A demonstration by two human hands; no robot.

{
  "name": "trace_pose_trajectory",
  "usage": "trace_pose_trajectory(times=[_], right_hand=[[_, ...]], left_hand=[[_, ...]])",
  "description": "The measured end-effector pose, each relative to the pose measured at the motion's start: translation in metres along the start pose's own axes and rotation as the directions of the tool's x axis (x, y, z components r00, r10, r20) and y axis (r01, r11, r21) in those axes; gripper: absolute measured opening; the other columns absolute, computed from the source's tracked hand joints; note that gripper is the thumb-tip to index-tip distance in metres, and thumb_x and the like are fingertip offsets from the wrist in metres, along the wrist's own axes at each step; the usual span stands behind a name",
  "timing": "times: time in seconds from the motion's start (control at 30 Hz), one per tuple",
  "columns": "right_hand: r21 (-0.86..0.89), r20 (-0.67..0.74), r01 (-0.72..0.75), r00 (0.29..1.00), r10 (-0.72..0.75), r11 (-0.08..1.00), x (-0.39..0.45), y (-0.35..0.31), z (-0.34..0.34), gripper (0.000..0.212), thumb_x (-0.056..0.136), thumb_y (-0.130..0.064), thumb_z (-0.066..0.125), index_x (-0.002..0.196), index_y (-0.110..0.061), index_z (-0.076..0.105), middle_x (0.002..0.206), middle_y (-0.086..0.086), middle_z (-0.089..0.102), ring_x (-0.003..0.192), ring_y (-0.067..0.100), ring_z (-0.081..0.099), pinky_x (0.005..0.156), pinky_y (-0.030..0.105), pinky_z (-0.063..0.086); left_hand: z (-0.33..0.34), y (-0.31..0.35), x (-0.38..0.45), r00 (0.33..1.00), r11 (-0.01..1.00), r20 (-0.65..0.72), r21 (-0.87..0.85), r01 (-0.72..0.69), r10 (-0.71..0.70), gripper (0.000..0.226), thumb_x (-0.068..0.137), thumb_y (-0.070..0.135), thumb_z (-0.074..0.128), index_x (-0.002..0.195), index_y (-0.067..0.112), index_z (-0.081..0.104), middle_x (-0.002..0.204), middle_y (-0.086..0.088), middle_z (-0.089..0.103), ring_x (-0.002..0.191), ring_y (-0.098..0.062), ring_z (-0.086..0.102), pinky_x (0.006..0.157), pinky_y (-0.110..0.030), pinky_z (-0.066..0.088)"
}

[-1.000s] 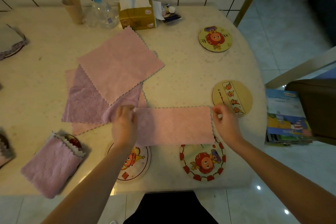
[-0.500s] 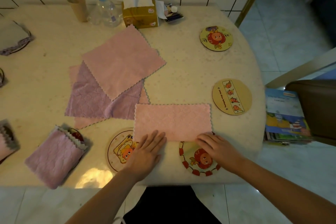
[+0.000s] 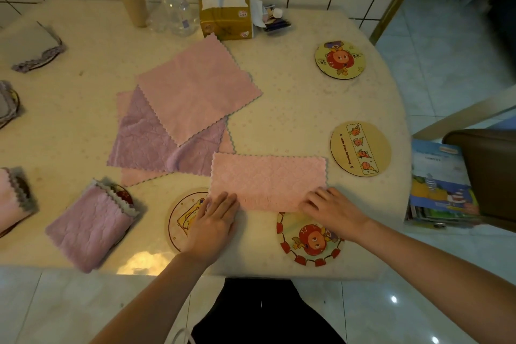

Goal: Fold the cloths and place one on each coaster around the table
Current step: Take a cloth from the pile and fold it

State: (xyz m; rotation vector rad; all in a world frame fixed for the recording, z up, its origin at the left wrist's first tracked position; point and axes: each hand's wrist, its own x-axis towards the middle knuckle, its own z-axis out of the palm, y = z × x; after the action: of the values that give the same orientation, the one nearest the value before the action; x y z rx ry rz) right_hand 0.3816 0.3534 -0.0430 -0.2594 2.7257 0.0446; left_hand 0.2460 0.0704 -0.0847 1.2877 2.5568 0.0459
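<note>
A: What do we record for the cloth in work?

B: We note a pink cloth (image 3: 268,180), folded once into a long strip, flat on the worktop (image 3: 293,109) toward six o'clock. Its near edge overlaps the tops of two coasters: a yellow cartoon coaster (image 3: 184,220) at seven o'clock and a red-rimmed coaster (image 3: 308,240) at five o'clock.

A: And the hands?

B: The left hand (image 3: 212,223) lies flat, fingers straight, its tips pressing the strip's near left corner; the grip holds nothing. The right hand (image 3: 332,209) has its fingers bent over the near right edge; we cannot tell whether they pinch the cloth or merely press it.

A: The remaining stock?

B: We see a pile of unfolded cloths (image 3: 181,120), pink and purple, overlapping just beyond the strip at ten o'clock. A folded purple cloth (image 3: 89,226) sits over a coaster at eight o'clock. Two bare coasters lie at three o'clock (image 3: 360,148) and two o'clock (image 3: 340,59). A tissue box (image 3: 226,21) stands at twelve o'clock by the wall.
</note>
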Motion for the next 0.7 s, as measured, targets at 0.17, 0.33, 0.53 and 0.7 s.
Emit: trace_pose_trajectory(times=[0.17,0.33,0.53,0.7], right_hand=[[0.071,-0.065,0.08,0.995,-0.076,0.994,0.002,0.015,-0.016,0.082,0.052,0.013,0.07,0.124,-0.018,0.046,0.109,-0.003,0.058,0.096,0.018,0.053,0.074,0.031,0.049],[0.186,-0.217,0.282,0.946,-0.24,0.941,-0.007,0.024,-0.026,0.061,0.065,0.005,0.069,0.12,-0.017,0.053,0.109,-0.004,0.061,0.094,0.013,0.055,0.078,0.028,0.054],[0.296,-0.29,0.503,0.857,-0.425,0.812,-0.029,0.037,-0.036,0.022,0.097,-0.025,0.045,0.11,-0.017,0.06,0.104,-0.003,0.062,0.092,0.009,0.055,0.084,0.02,0.046],[0.005,-0.192,0.574,0.804,-0.562,0.819,-0.001,0.074,-0.015,0.052,0.079,-0.006,0.066,0.128,-0.013,0.051,0.125,0.007,0.059,0.11,0.02,0.058,0.085,0.03,0.055]], left_hand=[[-0.021,0.041,0.016,0.993,0.994,-0.038,-0.041,0.106,-0.108,0.059,0.089,0.051,0.03,0.131,0.016,0.055,0.133,-0.002,0.056,0.127,-0.026,0.048,0.106,-0.045,0.039],[-0.013,0.104,0.045,0.996,0.991,-0.077,-0.128,0.044,-0.055,0.069,0.09,0.049,0.047,0.148,0.017,0.029,0.151,-0.005,0.037,0.138,-0.026,0.036,0.108,-0.042,0.039],[0.002,0.163,0.052,0.976,0.985,-0.196,-0.16,0.065,-0.096,0.045,0.084,0.031,0.047,0.122,0.013,0.064,0.122,-0.006,0.066,0.112,-0.029,0.063,0.086,-0.038,0.055],[0.019,0.179,0.027,0.984,0.996,-0.169,-0.078,0.038,-0.051,0.057,0.078,0.047,0.053,0.129,0.02,0.059,0.133,-0.001,0.059,0.125,-0.026,0.054,0.098,-0.044,0.048]])
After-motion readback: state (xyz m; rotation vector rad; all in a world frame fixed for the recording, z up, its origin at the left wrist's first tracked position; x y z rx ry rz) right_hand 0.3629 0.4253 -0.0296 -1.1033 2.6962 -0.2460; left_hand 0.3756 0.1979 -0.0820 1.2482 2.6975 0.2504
